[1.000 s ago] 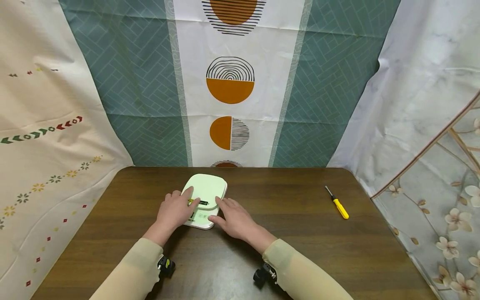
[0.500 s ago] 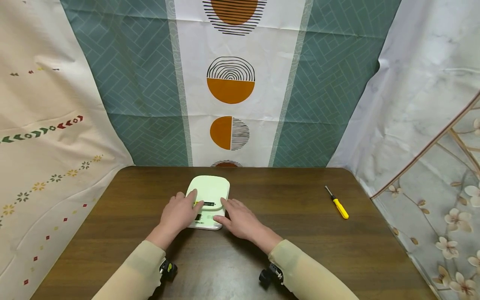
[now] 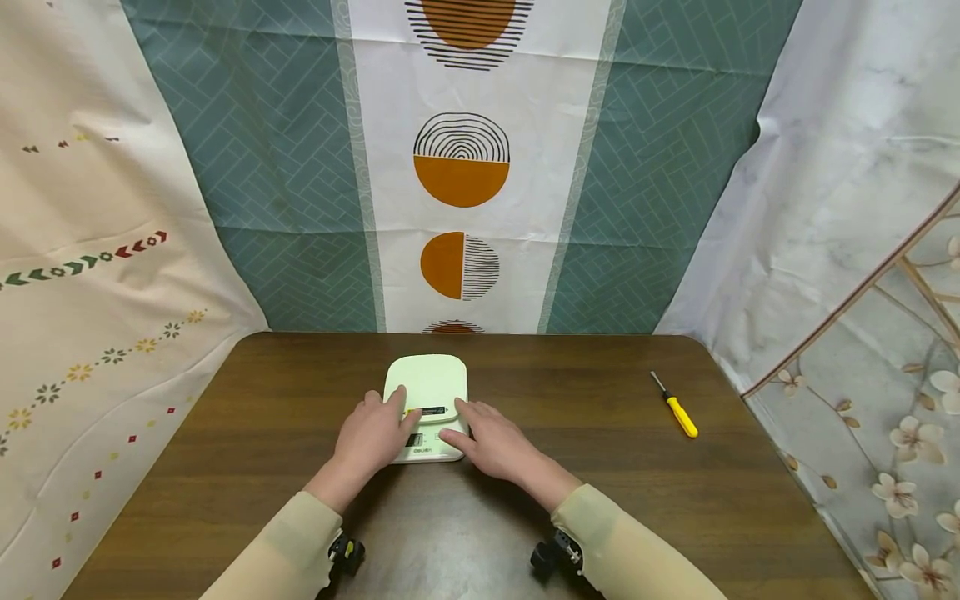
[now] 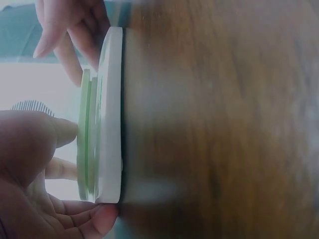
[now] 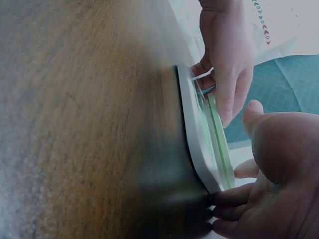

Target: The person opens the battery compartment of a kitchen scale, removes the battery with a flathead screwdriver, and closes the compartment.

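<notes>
A flat kitchen scale (image 3: 427,379), pale green and white, lies on the wooden table with its small display and buttons on the near side. My left hand (image 3: 371,433) grips its left side, the thumb over the top plate. In the left wrist view, other fingers curl against the edge of the scale (image 4: 110,124), down by the tabletop. On the opposite side my right hand (image 3: 495,442) holds the scale, its index fingertip on the plate and thumb over the button area. From the right wrist, its lower fingers show bent against the side of the scale (image 5: 192,129).
A screwdriver (image 3: 681,415) with a yellow handle lies on the right part of the brown table (image 3: 570,400). Patterned curtains (image 3: 465,275) hang behind the far edge and along both sides. A small camera is strapped to each wrist.
The scale has slid a little to the right and slightly nearer, turning from a slant to nearly square with the table. Both hands moved along with it; the screwdriver stayed put.
</notes>
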Tool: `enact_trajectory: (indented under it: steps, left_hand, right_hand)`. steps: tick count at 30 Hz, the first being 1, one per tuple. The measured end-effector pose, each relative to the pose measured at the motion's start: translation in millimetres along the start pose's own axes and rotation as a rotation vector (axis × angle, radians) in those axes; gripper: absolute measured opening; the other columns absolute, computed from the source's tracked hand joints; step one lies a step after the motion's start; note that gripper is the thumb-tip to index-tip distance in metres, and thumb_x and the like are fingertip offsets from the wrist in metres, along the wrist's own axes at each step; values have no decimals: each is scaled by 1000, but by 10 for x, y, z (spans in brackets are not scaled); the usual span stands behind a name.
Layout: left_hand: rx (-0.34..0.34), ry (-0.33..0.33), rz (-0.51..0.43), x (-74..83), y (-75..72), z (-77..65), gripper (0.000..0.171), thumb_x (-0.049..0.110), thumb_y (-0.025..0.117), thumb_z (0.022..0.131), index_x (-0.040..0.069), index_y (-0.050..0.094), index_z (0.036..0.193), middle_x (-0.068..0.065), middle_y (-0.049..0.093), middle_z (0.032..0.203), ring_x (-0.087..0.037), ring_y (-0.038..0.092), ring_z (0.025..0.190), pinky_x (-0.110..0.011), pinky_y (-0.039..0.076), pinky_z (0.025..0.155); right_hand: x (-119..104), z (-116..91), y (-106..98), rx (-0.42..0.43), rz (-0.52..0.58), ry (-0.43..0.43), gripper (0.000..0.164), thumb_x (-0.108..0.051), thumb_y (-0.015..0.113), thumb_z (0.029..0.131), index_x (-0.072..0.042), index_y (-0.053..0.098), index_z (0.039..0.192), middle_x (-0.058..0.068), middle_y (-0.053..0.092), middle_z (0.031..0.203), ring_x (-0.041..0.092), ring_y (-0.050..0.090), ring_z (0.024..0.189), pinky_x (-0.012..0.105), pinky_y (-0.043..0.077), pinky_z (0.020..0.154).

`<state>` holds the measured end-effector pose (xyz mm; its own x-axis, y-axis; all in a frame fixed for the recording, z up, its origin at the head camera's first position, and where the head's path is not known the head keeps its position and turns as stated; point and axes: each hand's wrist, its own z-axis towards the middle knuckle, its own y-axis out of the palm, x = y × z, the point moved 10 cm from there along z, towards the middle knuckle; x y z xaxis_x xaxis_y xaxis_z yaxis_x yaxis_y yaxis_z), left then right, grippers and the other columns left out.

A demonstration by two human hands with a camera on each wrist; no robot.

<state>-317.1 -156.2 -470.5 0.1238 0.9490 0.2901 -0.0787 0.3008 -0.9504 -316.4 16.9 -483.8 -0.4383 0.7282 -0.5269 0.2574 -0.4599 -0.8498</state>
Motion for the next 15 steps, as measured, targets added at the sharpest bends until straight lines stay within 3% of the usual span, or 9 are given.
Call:
enact_trajectory:
  steps: [9,15]
  left_hand:
    - [56,42,-1,177,-26,-41,56,35,68,111,-2,62,152,-37,62,114,-50,69,94,-61,60,78]
    - [43,51,16,240,30,-51,59,36,69,110,-4,60,153,-38,62,116,-47,69,94,-59,61,78]
  right_hand:
    - [78,-80,-60,3,31,36,74,-53,56,114,-2,45,167,18,50,167,38,43,157,55,38,126]
    - [120,-154,-113,6,67,53,74,-53,57,114,-2,47,166,19,50,167,41,42,158,58,37,125]
